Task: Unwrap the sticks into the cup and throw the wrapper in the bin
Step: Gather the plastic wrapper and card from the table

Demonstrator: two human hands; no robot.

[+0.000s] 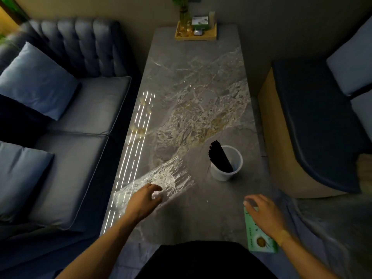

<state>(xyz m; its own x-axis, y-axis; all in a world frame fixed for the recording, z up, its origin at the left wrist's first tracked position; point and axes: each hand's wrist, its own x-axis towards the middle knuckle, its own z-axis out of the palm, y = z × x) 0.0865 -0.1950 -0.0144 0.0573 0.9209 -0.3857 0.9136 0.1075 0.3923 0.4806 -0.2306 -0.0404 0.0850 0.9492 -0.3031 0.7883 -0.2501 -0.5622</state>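
Head view: left hand (147, 198) is lying spread on the clear wrapper (171, 178); right hand (263, 210) is hovering spread, holding nothing; black sticks (219, 156) are standing in the white cup (227, 168).

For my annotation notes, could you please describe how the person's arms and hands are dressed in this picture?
Both forearms are bare, with no sleeves in view and no gloves on the left hand or the right hand. A thin, light yellowish band circles the right wrist. I can make out no rings or watch. A dark garment covers the body below.

Left hand (145, 199) and right hand (263, 211) outstretched, fingers loosely spread.
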